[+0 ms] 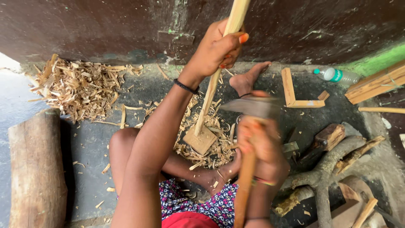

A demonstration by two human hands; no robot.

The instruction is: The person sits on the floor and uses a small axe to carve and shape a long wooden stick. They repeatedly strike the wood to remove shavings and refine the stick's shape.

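My left hand grips a long pale wooden stick that stands tilted, its lower end resting on a small square wooden block on the floor. My right hand is closed around the wooden handle of a hatchet; the grey blade is blurred, raised just right of the stick. Wood shavings lie around the block. My bare feet sit either side of it, one beyond and one nearer.
A big heap of shavings lies at the back left, a thick log at the left. Forked branches and wood offcuts lie at the right, with an L-shaped wooden piece, planks and a plastic bottle. A dark wall stands behind.
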